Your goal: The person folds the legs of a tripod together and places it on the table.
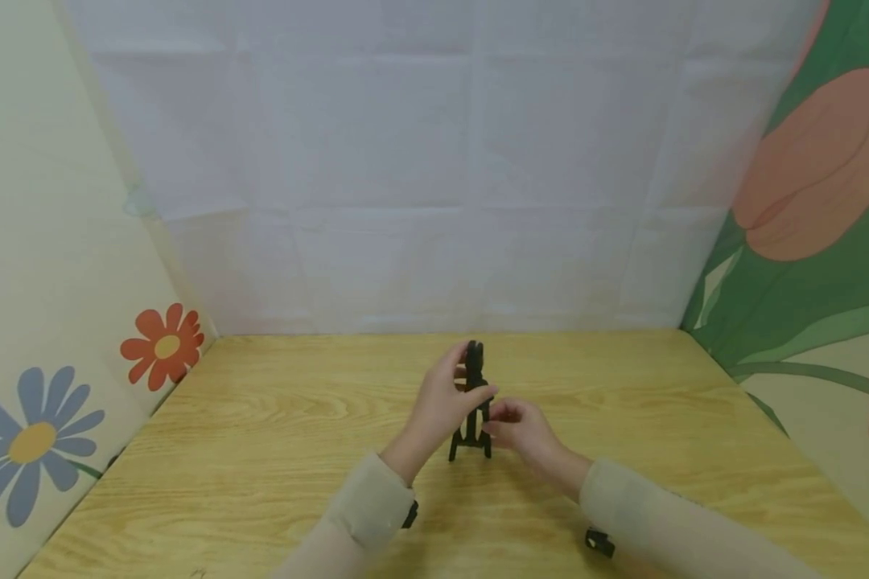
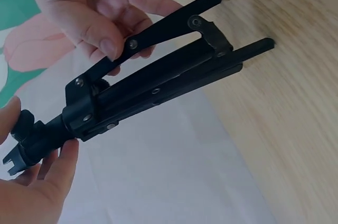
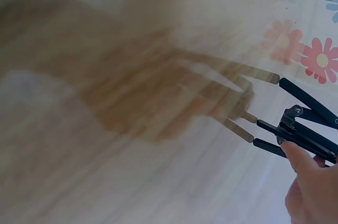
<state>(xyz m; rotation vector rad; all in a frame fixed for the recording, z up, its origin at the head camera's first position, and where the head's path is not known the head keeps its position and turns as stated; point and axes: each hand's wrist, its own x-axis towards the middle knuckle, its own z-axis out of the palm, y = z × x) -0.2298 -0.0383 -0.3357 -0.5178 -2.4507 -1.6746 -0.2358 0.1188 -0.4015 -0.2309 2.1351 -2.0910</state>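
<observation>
Between the two hands stands a small black folding tripod stand (image 1: 475, 360), its legs partly spread. My left hand (image 1: 434, 410) holds it near the top; in the left wrist view, the fingers and thumb of that hand (image 2: 42, 195) lie around the collar beside a thumbscrew (image 2: 22, 124). Lower down, my right hand (image 1: 527, 433) pinches one leg (image 2: 158, 33) between thumb and fingers. The right wrist view has the leg ends (image 3: 270, 146) meeting their reflections on the tabletop, with the right hand (image 3: 311, 184) close above them.
The glossy wood-grain table (image 1: 261, 402) reaches back to a creased white sheet (image 1: 376, 161). Flower-patterned panels stand at the left (image 1: 58, 241) and right (image 1: 825, 322). A small black device (image 1: 599, 542) sits under the right wrist.
</observation>
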